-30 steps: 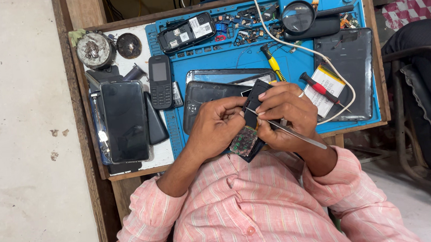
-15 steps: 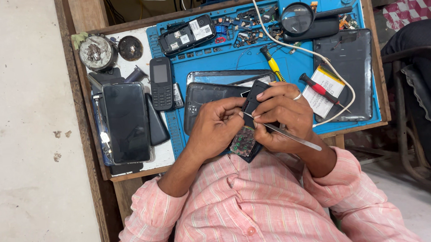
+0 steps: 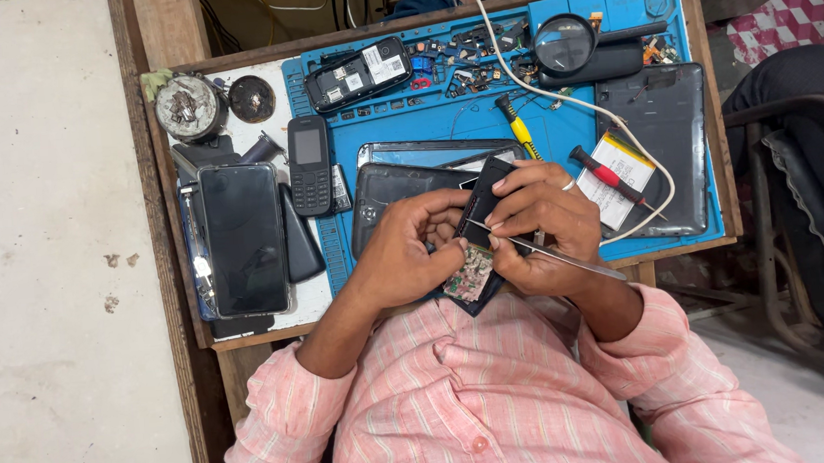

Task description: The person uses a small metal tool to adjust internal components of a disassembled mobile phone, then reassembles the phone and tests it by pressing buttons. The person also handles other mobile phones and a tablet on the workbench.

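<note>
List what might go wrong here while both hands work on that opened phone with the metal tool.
1. The left hand and right hand hold the opened phone in the air at the tray's front edge; a slip may drop it onto the lap.
2. The thin metal tool is close to the bare circuit board and could scratch it.
3. The white cable runs close behind the right hand and could snag.

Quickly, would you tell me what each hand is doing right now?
Left hand: closed around the opened phone.
Right hand: steadying that phone and gripping thin metal tweezers.
</note>
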